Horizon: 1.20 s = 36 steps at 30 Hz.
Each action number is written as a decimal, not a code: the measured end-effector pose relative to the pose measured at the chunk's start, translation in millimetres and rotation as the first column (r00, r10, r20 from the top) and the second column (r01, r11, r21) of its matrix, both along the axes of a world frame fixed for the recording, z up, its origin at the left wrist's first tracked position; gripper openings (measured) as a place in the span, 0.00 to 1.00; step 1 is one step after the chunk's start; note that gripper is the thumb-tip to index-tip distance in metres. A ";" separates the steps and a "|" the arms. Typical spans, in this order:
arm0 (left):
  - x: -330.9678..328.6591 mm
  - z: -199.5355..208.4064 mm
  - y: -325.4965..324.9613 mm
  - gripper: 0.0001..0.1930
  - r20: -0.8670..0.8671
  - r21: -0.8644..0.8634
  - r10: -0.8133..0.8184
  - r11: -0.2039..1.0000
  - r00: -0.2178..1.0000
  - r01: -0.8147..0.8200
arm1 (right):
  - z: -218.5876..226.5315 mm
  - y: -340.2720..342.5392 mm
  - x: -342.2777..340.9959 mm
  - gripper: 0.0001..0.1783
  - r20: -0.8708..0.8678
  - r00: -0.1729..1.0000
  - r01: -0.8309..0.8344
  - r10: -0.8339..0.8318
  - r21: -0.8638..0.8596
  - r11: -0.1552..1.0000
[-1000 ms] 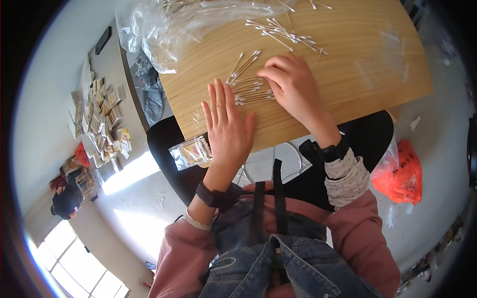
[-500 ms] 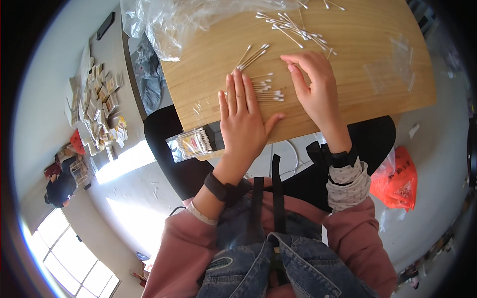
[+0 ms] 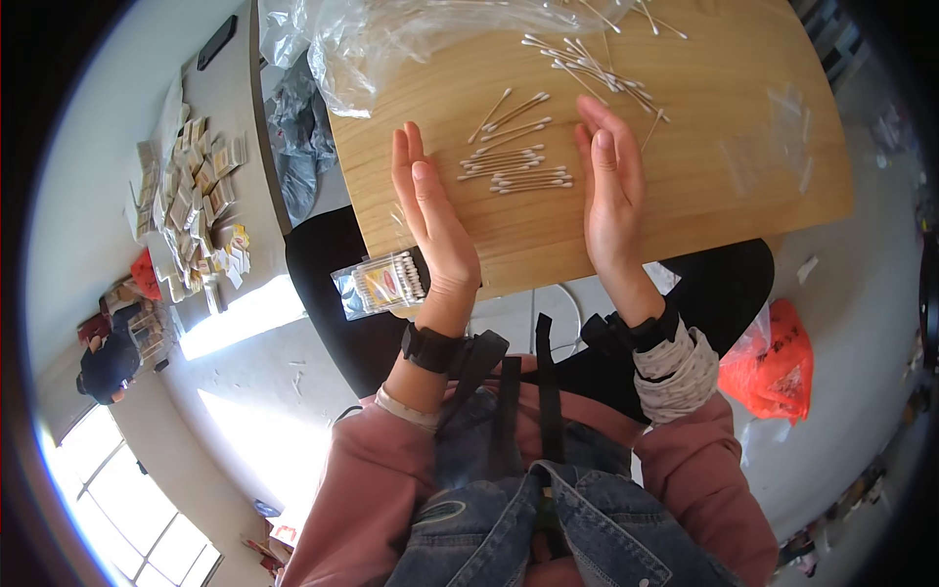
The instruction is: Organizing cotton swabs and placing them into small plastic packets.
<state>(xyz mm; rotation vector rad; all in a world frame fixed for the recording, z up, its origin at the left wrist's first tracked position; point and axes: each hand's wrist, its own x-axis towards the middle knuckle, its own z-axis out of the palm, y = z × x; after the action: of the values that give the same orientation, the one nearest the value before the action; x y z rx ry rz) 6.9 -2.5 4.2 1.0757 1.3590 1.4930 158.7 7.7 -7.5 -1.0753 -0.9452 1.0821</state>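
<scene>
Several cotton swabs (image 3: 528,183) lie side by side in a rough row on the wooden table (image 3: 685,196), between my two hands. My left hand (image 3: 435,215) is on edge to the left of the row, fingers stretched out, holding nothing. On the other side my right hand (image 3: 614,186) stands with its palm turned inward, fingers extended, close to the swabs' right tips. A few slanted swabs (image 3: 514,115) lie just beyond the row. Farther back is a loose pile of cotton swabs (image 3: 592,67). Near my left wrist, a clear packet of cotton swabs (image 3: 383,284) rests at the table's edge.
A large clear plastic bag (image 3: 362,49) covers the table's far left corner. Small clear plastic sleeves (image 3: 782,137) lie at the right. On a side table are many small packets (image 3: 191,201) and a phone (image 3: 217,42). A red bag (image 3: 778,362) sits on the floor at right.
My left hand has lifted off the swabs and moved left, turning on edge, which uncovers the row. My right hand has turned its palm inward and straightened its fingers.
</scene>
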 end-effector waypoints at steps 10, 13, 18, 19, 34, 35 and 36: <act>23.6 -2.7 3.7 0.33 0.161 -0.001 -0.055 0.998 0.985 0.056 | -1.7 3.0 -20.1 0.24 -0.091 0.996 -0.025 0.026 0.005 1.000; 22.2 0.7 8.5 0.31 0.169 0.014 -0.038 0.999 0.985 0.036 | -3.2 9.7 -15.8 0.22 -0.129 0.991 -0.030 0.031 0.009 1.000; 2.9 -6.1 30.8 0.24 -0.245 0.041 -0.108 0.992 0.963 0.122 | -6.0 43.6 5.0 0.22 0.706 0.708 -0.201 -0.010 0.215 0.956; 1.3 -2.8 35.5 0.22 -0.355 0.005 -0.170 0.983 0.919 0.184 | -8.1 46.7 7.2 0.27 0.722 0.692 -0.209 -0.023 0.230 0.950; 11.9 3.6 14.6 0.28 0.111 -0.037 -0.073 0.996 0.991 0.078 | -1.8 12.6 -12.3 0.21 0.151 0.987 -0.072 0.059 0.083 0.994; 16.2 6.0 15.1 0.29 0.087 -0.055 -0.058 0.997 0.994 0.063 | -0.6 12.8 -11.7 0.22 0.158 0.985 -0.082 0.066 0.098 0.992; 15.7 7.2 16.1 0.29 0.086 -0.055 -0.056 0.997 0.995 0.061 | 1.1 13.7 -10.7 0.22 0.157 0.985 -0.084 0.067 0.098 0.992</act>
<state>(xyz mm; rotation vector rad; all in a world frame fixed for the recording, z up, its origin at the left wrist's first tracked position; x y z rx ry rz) 22.6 13.6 11.4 0.9972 1.2931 1.4319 148.0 21.4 -6.4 -1.0545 -1.1614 1.0103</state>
